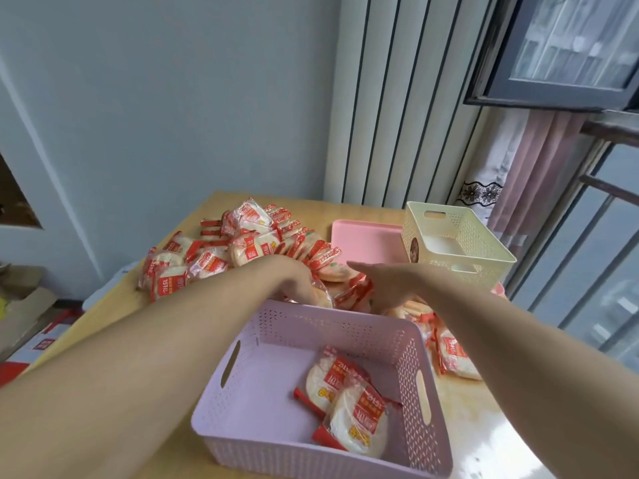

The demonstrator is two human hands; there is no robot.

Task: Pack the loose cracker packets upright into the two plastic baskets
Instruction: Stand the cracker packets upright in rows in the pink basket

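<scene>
The pale wooden tabletop (463, 402) carries everything. Nearest the camera sits a lilac perforated plastic basket (262, 440) with slot handles in its side walls — inside it, two round white cracker packets in clear wrap with red print (349, 399) lean toward its right side, tilted rather than upright. At the far right stands a cream perforated plastic basket (484, 250); its floor shows bare. Just left of it, touching or nearly so, lies a flat pink plastic tray (359, 236). A loose heap of the same crinkly red-and-white packets (238, 243) spreads across the far half of the tabletop, with a few more (453, 354) right of the lilac basket. Both hands reach over the lilac basket's far rim: the left hand (297, 281) curls down onto a packet in the heap, gripping it, while the right hand (377, 285) is spread with straight fingers — among the packets.
</scene>
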